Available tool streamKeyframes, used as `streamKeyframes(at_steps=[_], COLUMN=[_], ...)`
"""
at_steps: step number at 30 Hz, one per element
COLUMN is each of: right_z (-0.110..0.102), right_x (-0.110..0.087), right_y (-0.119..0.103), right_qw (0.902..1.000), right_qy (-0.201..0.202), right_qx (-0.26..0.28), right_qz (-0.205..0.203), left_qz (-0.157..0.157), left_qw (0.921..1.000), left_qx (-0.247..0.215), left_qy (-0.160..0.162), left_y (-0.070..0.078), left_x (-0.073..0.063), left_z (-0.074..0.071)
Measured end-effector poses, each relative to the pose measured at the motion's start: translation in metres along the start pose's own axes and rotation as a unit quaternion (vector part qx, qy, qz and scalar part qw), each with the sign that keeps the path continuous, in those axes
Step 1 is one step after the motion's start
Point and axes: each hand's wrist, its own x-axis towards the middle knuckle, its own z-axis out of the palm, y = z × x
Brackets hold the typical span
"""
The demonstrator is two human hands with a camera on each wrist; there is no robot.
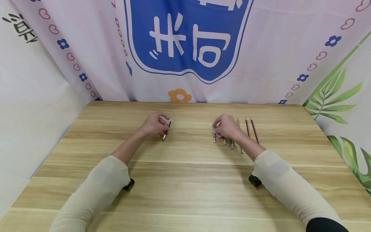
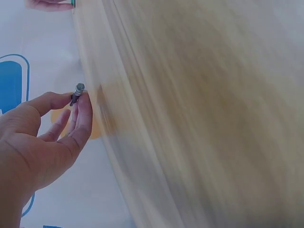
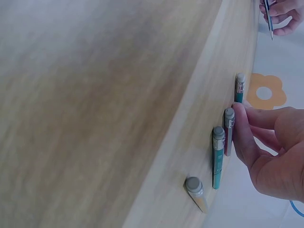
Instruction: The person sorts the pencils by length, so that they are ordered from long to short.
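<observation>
My left hand pinches a dark pencil between thumb and fingers, over the left part of the table. In the left wrist view the end of that pencil points at the camera. To the right, my right hand pinches a green pencil with a white eraser, at the left end of a row of pencils. Beside its fingers lie a dark red pencil, another green pencil and a yellowish pencil. The hand and forearm partly cover the row in the head view.
Two red pencils lie at the right end of the row, partly behind the right forearm. The wooden table ends at the back against a printed curtain. Black wrist devices show below the sleeves.
</observation>
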Motion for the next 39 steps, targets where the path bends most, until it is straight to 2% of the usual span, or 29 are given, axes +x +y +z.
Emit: streamKeyframes(at_steps=[11, 18, 31, 39], right_z=[0.002, 0.001, 0.001, 0.001], right_x=[0.001, 0.001, 0.001, 0.002], right_y=[0.002, 0.001, 0.002, 0.002], right_qw=[1.0, 1.0, 1.0, 1.0], right_qy=[0.0, 0.002, 0.001, 0.001], right_qx=[0.005, 0.004, 0.003, 0.001], right_qz=[0.0, 0.0, 0.0, -0.002], left_qz=[0.022, 0.04, 0.043, 0.031], left_qw=[0.9996, 0.9984, 0.9981, 0.9981], left_qx=[-0.003, -0.023, -0.028, -0.035], left_qy=[-0.02, -0.034, -0.034, -0.04], left_y=[0.011, 0.014, 0.022, 0.028], left_x=[0.0, 0.005, 0.008, 0.016], left_z=[0.016, 0.025, 0.043, 0.055])
